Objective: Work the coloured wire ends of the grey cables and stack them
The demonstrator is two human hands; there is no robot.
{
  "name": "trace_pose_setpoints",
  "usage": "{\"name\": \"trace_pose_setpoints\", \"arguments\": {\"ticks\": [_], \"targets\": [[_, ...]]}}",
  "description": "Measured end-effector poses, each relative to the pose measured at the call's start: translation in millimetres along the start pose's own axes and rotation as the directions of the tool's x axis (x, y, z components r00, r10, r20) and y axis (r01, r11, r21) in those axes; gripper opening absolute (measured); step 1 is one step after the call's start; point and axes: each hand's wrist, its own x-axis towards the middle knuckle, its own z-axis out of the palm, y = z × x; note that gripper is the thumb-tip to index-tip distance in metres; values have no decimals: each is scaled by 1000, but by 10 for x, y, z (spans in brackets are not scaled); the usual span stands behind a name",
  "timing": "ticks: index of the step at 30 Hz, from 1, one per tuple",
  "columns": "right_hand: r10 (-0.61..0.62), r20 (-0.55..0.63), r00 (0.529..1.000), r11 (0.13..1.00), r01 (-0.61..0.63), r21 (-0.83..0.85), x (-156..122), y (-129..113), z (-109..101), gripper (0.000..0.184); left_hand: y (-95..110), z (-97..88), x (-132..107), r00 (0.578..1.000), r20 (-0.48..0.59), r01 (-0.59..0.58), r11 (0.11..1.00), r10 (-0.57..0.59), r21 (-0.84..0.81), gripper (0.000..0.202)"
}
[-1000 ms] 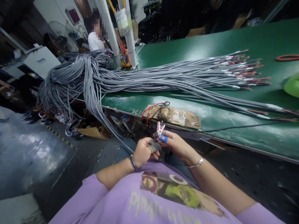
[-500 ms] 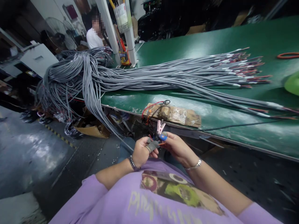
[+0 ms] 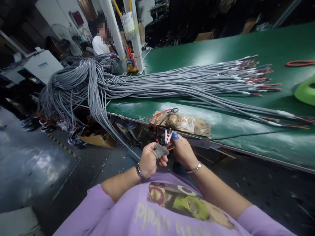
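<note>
My left hand [image 3: 150,160], with grey covers on its fingertips, is closed round the end of a grey cable [image 3: 134,154]. Thin coloured wires [image 3: 158,141] stick out past the fingers, and an orange wire [image 3: 171,148] points toward the other hand. My right hand [image 3: 183,149] has a blue wrap on its thumb. Its fingers are curled, with the thumb beside a pink clip [image 3: 168,136]; what it pinches is hidden. Just behind the clip, at the bench edge, lies a wooden block [image 3: 192,124] with red and black leads.
A long bundle of grey cables [image 3: 157,83] runs across the green bench [image 3: 201,54] and hangs over its left side. A green round object [image 3: 305,91] and an orange loop [image 3: 299,63] are at the right. A cardboard box [image 3: 99,139] stands below. A person [image 3: 100,44] is at the back.
My right hand has risen slightly and drawn apart from the left fingers, its thumb now beside the pink clip. My left hand still holds the cable end.
</note>
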Motion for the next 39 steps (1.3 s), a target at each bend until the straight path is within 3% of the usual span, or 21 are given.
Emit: {"name": "trace_pose_setpoints", "arguments": {"ticks": [3, 5, 9, 15, 23, 28, 34, 39], "targets": [[175, 114, 978, 946, -199, 255, 58, 46, 29, 45, -16, 0, 11, 1000, 1, 4, 1000, -4, 1, 49], [222, 153, 963, 896, -264, 356, 94, 78, 29, 39, -33, 2, 15, 1000, 3, 10, 1000, -10, 4, 49], [258, 162, 952, 855, -303, 421, 115, 112, 11, 33, -58, 11, 29, 999, -6, 31, 999, -31, 18, 48], [239, 200, 950, 855, -303, 420, 82, 142, -7, 42, -41, 8, 15, 1000, -10, 28, 999, -28, 17, 49], [231, 351, 907, 937, -304, 170, -162, 141, -220, 58, -144, -121, -47, 999, -23, -30, 997, 31, 69, 55], [129, 224, 966, 991, -120, -56, -333, 66, -187, 44, -202, -179, -61, 998, 4, -57, 989, 57, 137, 57], [65, 199, 978, 984, -29, -176, -363, -26, -136, 38, -173, -188, -68, 994, 113, -35, 979, 12, 202, 56], [25, 151, 988, 977, 8, -214, -356, 3, -120, 35, -238, -221, -44, 998, 36, -63, 987, 58, 145, 55]]}}
